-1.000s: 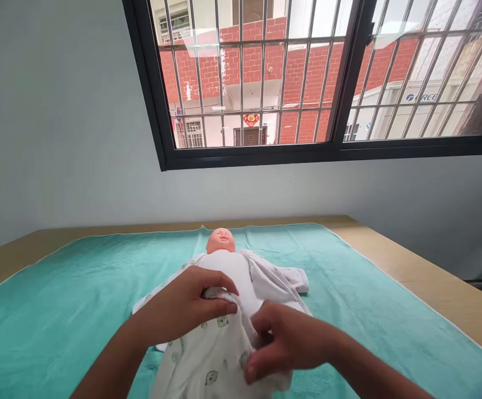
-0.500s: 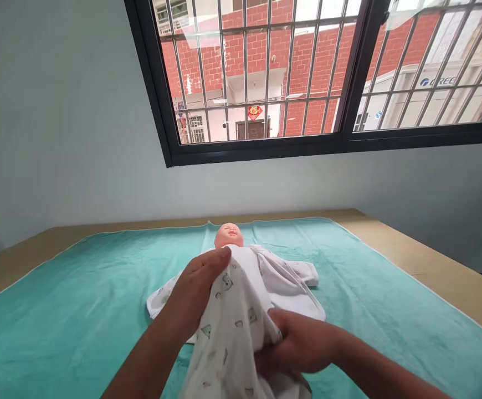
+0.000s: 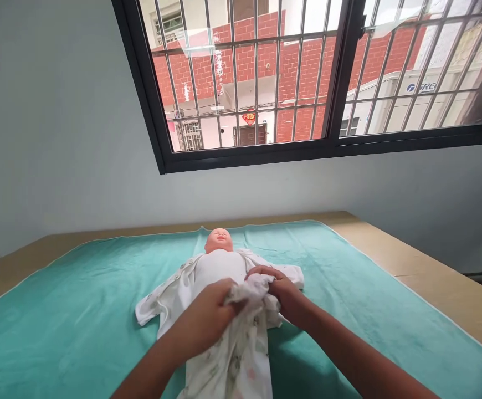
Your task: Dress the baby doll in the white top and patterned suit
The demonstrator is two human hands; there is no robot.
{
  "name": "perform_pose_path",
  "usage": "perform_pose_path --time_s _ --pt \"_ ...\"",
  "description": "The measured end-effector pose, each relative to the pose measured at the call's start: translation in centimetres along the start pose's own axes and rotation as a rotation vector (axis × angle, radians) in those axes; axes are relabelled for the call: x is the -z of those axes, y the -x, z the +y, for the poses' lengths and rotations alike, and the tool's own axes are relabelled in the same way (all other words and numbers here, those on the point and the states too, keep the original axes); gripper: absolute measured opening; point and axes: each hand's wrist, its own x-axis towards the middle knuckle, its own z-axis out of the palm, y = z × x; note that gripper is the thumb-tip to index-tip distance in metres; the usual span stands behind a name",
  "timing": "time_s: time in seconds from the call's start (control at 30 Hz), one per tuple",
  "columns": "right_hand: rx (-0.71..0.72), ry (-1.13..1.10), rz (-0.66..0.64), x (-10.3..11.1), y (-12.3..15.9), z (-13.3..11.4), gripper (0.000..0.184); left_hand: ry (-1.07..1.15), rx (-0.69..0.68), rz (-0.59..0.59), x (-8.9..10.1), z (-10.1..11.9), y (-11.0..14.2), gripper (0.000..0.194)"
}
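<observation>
White printed trousers are gathered at the doll's waist, gripped by left hand and right hand; shirt still lies open.

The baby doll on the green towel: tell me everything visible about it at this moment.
The baby doll lies on its back, mid-towel, head toward the window wall. Its head is bare, smooth and plastic-looking. The body is wrapped in white cloth, with an open white printed garment spread beneath it, sleeves flung out sideways. The left hand and right hand bunch that fabric over its belly. Legs hidden. It rests on the teal towel.
</observation>
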Motion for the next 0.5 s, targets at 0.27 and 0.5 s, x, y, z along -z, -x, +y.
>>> perform_pose_path --time_s 0.27,0.5 --pt "-0.158 0.422 -0.44 0.7 1.3 -1.9 0.016 0.789 0.176 -0.001 0.1 1.3 1.2 0.044" --pt "-0.093 0.377 -0.48 -3.3 3.8 -4.7 0.038 0.56 0.123 0.138 0.3 1.7 2.1 0.044"
